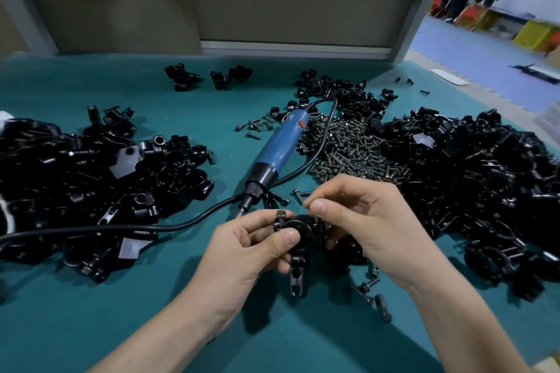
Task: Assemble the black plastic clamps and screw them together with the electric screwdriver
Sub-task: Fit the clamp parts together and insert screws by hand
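My left hand grips a black plastic clamp just above the teal table, thumb over its round ring, with a screw standing in one ear. My right hand is at the clamp's right side, thumb and forefinger pinched together above it; what they pinch is hidden. The blue electric screwdriver lies on the table behind my hands, its bit pointing toward my left hand.
Large heaps of black clamp parts lie at left and right. A pile of screws sits behind my right hand, loose screws in front. The screwdriver's black cord runs left across the teal table. People stand at far right.
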A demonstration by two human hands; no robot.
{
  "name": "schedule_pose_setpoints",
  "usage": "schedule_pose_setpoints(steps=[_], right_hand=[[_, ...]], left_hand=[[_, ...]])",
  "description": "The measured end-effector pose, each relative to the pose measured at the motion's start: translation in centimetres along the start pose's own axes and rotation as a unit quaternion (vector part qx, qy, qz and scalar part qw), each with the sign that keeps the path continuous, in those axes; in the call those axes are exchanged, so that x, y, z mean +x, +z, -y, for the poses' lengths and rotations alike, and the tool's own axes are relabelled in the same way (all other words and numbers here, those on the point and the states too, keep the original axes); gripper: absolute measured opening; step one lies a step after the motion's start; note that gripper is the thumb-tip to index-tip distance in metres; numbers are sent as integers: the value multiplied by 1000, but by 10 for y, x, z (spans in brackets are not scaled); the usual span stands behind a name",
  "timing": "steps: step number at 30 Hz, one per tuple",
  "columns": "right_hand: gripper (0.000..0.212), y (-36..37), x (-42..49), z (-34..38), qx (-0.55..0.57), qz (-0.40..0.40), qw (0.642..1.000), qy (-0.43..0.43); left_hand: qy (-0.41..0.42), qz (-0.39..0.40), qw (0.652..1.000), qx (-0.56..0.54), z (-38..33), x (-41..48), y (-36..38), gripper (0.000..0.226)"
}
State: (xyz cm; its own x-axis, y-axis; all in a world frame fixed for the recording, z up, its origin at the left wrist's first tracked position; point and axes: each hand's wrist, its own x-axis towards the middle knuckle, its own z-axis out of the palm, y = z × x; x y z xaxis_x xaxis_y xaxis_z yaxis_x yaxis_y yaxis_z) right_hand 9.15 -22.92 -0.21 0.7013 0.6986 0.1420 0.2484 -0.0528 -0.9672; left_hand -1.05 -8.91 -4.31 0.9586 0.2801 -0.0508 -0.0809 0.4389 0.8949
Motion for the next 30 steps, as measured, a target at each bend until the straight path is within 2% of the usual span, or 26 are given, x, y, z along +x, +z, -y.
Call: schedule_pose_setpoints(steps=[2,4,8,15,20,23,30], right_hand=[[20,-1,-1,-1,22,10,1000,12],[18,-2,0,-1,28,12,999,12],[14,-3,1,1,11,8,1000,0],[10,-2,-1,3,48,15,999,9],[28,-7,-9,3,48,55,997,38],[44,-8,-15,0,-1,66,998,13],[45,4,-20,-9,-19,4,999,-28]], left_hand=[[-17,16,1000,-17,1,0,0,20],[-31,24,999,-31,1,1,-1,30],[-44,18,998,-42,1,2,-2,31],[-61,15,996,-62,1,2,-3,19],[-35,3,998,-49,2,3,-3,43],[-33,2,999,-41,2,2,-3,25],[-39,-7,998,-50,0,2,-2,27]])
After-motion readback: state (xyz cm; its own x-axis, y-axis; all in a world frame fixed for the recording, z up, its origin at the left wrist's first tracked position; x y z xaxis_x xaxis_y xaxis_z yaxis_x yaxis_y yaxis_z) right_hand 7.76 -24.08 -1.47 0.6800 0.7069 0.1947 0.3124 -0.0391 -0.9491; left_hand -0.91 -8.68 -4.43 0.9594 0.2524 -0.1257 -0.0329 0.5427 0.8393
